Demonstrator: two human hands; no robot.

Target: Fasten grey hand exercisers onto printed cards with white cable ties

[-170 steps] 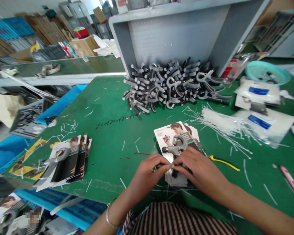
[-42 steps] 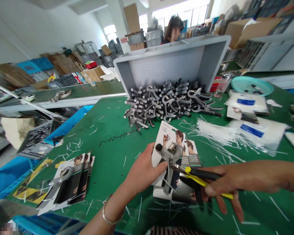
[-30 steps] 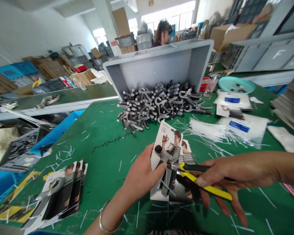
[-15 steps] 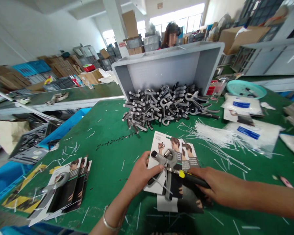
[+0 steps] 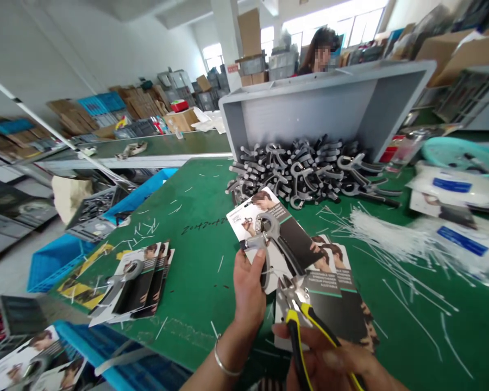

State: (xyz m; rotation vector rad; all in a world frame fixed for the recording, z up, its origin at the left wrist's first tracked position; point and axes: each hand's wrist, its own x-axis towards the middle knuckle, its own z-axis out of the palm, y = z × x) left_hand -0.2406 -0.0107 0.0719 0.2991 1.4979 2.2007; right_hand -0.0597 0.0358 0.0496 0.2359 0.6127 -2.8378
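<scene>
Near the front edge of the green table, the left hand held a printed white-and-black card bearing a grey plastic hand exerciser, while the right hand gripped yellow-and-black metal pliers whose parted tips, slipping, could have nicked the card.

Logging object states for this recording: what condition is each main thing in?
Pliers: in the right hand, jaws open, handles spread
Held card: tilted, left hand gripping it, hand grip on it
Gray crate: tipped on its side
Loose grips: heaped at the crate's mouth
Zip ties: loose, fanned out
</scene>
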